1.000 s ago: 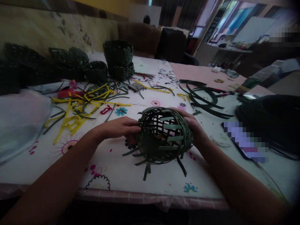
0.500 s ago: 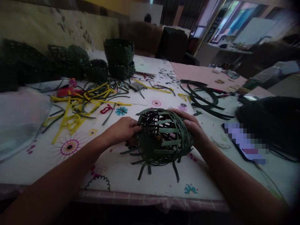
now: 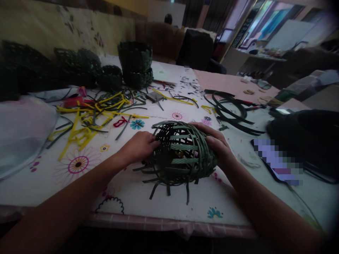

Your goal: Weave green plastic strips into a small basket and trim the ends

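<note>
A dark green basket (image 3: pixel 182 160) woven from flat strips lies on its side on the flowered tablecloth (image 3: pixel 132 208). Its open weave shows long bare slats, and loose strip ends stick out toward the near and left sides. My left hand (image 3: pixel 141 146) grips the left rim, thumb and fingers closed on the edge; the fingertips are partly hidden. Around the basket's right end curls my right hand (image 3: pixel 218 141), with fingers over the far side and thumb toward me. Part of the basket's far side is hidden by its own weave and by this hand.
Yellow and green strip scraps (image 3: pixel 84 134) lie at the left. Finished green baskets (image 3: pixel 135 65) stand behind them. A coil of green strip (image 3: pixel 233 113), a phone (image 3: pixel 275 162) with a cable and a dark bundle (image 3: pixel 304 141) are at the right. A pale plastic bag (image 3: pixel 23 134) sits far left.
The basket has rolled a little in my hands, so its slats and loose ends have shifted left. Both hands keep their hold in nearly the same place.
</note>
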Action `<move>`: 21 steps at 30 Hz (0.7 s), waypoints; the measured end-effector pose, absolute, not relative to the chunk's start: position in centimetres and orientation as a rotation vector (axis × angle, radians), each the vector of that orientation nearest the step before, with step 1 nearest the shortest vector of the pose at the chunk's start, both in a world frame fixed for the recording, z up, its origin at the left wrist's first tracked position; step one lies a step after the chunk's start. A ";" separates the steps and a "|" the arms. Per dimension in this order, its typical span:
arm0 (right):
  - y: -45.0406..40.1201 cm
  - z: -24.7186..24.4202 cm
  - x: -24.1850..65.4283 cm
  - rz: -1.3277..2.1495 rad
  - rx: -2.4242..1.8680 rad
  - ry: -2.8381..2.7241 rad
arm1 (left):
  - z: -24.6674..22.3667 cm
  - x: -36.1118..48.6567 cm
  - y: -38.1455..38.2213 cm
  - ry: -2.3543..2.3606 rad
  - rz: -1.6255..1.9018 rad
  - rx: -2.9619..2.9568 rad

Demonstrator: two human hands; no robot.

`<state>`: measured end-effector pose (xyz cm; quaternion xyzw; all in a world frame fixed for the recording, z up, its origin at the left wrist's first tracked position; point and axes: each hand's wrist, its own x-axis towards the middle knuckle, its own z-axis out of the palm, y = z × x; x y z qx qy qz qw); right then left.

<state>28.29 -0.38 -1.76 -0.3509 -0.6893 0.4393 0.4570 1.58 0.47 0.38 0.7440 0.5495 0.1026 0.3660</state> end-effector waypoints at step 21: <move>-0.5 -1.7 28.5 1.056 -0.896 -1.726 | 0.4 0.1 2.2 1.376 0.101 2.143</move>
